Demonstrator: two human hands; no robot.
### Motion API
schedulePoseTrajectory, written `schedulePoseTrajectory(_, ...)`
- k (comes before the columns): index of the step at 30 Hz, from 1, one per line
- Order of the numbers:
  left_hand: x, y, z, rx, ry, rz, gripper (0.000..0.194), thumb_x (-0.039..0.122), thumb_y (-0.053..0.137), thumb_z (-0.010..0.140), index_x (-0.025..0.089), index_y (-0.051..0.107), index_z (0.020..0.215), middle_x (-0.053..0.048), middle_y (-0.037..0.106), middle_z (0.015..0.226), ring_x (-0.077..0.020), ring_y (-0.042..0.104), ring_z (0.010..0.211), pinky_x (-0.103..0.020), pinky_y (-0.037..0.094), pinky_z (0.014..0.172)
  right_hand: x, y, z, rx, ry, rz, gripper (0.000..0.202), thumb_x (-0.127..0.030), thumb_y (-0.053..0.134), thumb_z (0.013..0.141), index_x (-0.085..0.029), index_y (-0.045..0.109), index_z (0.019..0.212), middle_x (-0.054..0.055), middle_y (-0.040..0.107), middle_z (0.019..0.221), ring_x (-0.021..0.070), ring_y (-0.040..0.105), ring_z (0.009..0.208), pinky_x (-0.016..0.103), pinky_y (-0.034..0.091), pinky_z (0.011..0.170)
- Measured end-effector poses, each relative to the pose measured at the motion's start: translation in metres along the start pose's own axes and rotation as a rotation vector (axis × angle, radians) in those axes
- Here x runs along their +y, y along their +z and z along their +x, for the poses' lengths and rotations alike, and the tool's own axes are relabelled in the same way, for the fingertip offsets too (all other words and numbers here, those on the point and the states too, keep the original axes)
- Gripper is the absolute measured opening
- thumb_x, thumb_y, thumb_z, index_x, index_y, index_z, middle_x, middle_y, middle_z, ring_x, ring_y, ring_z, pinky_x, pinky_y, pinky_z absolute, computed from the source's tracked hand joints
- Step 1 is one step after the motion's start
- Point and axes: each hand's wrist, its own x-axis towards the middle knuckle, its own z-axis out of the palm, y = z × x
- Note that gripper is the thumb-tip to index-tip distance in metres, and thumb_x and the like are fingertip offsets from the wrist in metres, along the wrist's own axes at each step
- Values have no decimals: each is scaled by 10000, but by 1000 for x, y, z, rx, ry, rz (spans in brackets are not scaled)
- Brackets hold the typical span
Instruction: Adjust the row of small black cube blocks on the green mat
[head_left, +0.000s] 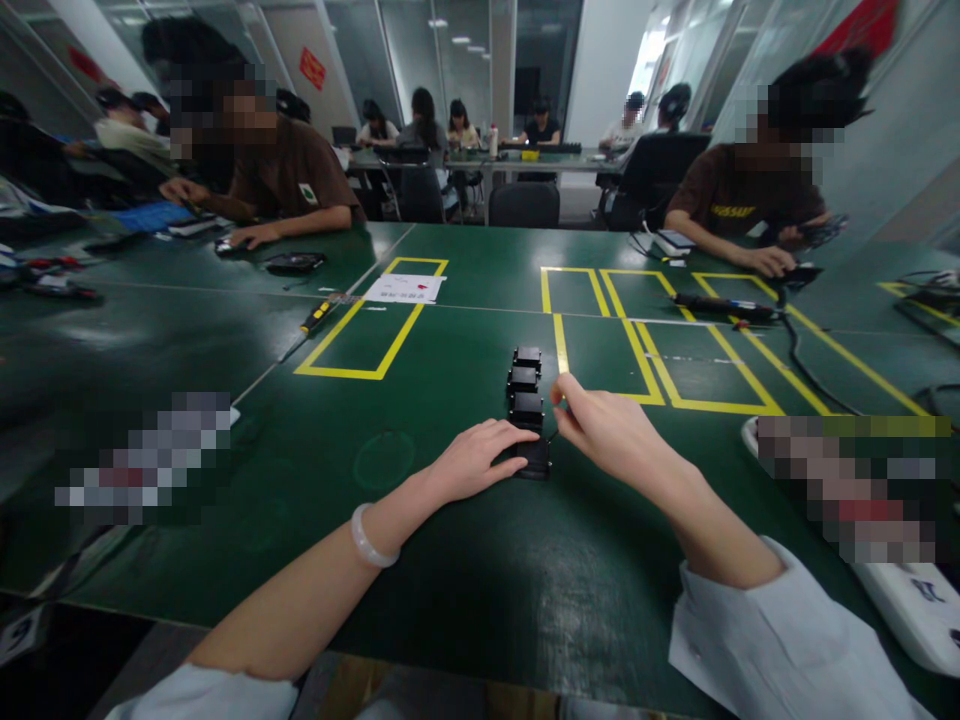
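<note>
Several small black blocks point(526, 405) stand in a row on the green table, running away from me. My left hand point(480, 458) rests at the nearest black block point(534, 462), its fingertips on the block's upper left part, thumb and fingers closed around that side. Just right of the row, my right hand point(600, 420) is raised with thumb and index finger pinched together. A thin dark piece shows under its fingertips, near the nearest block's right corner; what it is I cannot make out.
Yellow tape rectangles point(339, 375) mark the green table point(450, 620). A white paper point(405, 289) lies beyond, beside a yellow-black screwdriver point(316, 316). White power strips point(911, 610) lie left and right. Two people point(300, 160) work across the table, near a black tool point(724, 306).
</note>
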Motion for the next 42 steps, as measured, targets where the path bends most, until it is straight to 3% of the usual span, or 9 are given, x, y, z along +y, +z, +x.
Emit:
schedulePoseTrajectory(7,1,-1,0,-2,-2,-10,351,361,432,972,254,469,1304,-44,588,1198,-204,537,1073,-339,418,945,-2,-3,-1,7,14,22,243,-380,313,961,-197,467,1005,30,653,733,172,601,628,244,210,510)
schedulePoseTrajectory(15,1,-1,1,-4,-1,-7,350,362,430,972,253,472,1303,-45,590,1194,-206,537,1070,-335,424,934,-1,-1,0,9,8,14,167,-266,342,937,-190,465,1020,26,657,763,157,590,620,250,216,509)
schedulePoseTrajectory(22,0,1,0,6,0,-10,352,374,421,975,254,472,1302,-46,589,1192,-203,539,1072,-341,417,953,-3,-4,0,-20,30,0,233,-362,308,966,-200,474,991,39,665,761,172,605,645,253,213,513)
schedulePoseTrajectory(29,2,-1,0,-9,-8,-9,341,347,435,973,259,473,1301,-37,588,1190,-204,535,1063,-332,425,925,-2,-3,0,-3,22,10,164,-255,348,928,-192,463,1027,23,653,746,153,575,598,247,204,506)
schedulePoseTrajectory(36,1,-1,0,-3,-5,-10,349,357,431,974,252,468,1304,-43,589,1189,-200,538,1063,-332,419,931,-3,-3,0,-13,35,15,231,-342,304,962,-194,476,1000,35,656,739,166,586,616,247,207,512)
schedulePoseTrajectory(42,2,-2,0,-6,-4,-8,345,354,433,974,259,467,1305,-36,588,1192,-194,539,1061,-324,426,924,-1,-1,1,-14,26,7,172,-267,343,937,-187,470,1022,29,651,742,158,582,603,250,204,504)
